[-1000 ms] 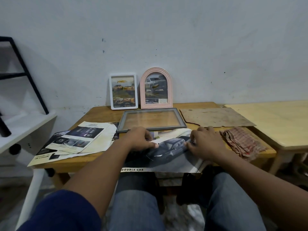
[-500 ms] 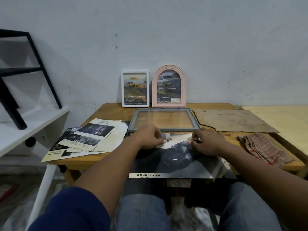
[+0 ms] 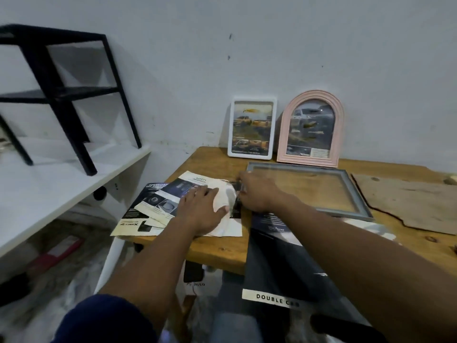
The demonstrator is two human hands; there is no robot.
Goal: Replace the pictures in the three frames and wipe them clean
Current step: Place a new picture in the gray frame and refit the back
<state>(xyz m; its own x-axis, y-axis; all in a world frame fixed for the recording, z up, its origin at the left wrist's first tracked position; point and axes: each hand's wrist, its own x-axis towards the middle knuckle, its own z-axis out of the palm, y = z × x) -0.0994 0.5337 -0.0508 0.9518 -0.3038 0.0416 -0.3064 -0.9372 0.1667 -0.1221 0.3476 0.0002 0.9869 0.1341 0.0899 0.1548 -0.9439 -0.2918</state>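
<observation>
Paper was the matter in hand: the left hand (image 3: 201,211) lay palm down on the pile of brochure sheets (image 3: 153,206) at the left end of the table (image 3: 217,251), fingers fairly straight and pressing, thumb at the edge of a white sheet (image 3: 227,196) that curled up beside it; the right hand (image 3: 257,194) was at the pile's inner edge, fingers bent down toward the paper, but blur stopped us telling whether they pinched anything. The grey frame (image 3: 355,194) lay flat just right of that hand, with no picture in it and bare wood showing through; its backing board (image 3: 405,204) lay apart, further right; the white frame (image 3: 252,99) and the pink arched frame (image 3: 340,125) stood against the wall (image 3: 321,45) behind, each with a picture in it. A dark sheet marked DOUBLE CAB (image 3: 277,263) hung over the table's near edge under the right forearm. We judged the sheets light, thin and limp, glossy enough to slide on one another and quick to crease; we would steady the pile with a flat palm and lift one sheet by a corner or free edge, not by its middle. We took the grey frame for stiffer yet fragile if glazed, best held by its rails on both sides.
</observation>
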